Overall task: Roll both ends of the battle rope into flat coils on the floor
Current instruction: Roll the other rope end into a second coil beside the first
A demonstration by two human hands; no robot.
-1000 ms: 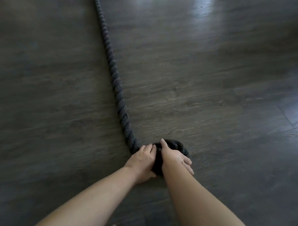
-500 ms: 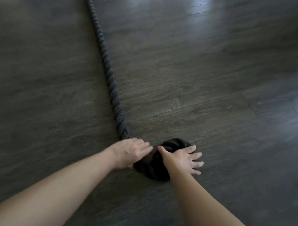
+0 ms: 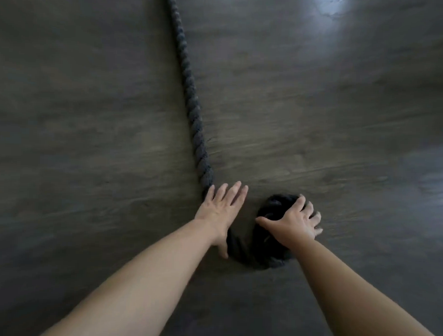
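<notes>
A thick black twisted battle rope runs from the top of the view down the floor to my hands. Its near end curls into a small tight coil lying on the floor. My left hand lies flat on the rope where it bends toward the coil, fingers stretched and together, thumb against the rope's side. My right hand presses down on top of the coil with fingers spread. The coil's centre is hidden under that hand.
Dark grey wood-look floor fills the whole view, with a bright reflection at the top right. Only one stretch of rope is visible; the other end is out of view.
My hands have moved apart: the left slid out along the rope, the right stays on the coil. The rope's bend around the coil has widened, and the view has shifted.
</notes>
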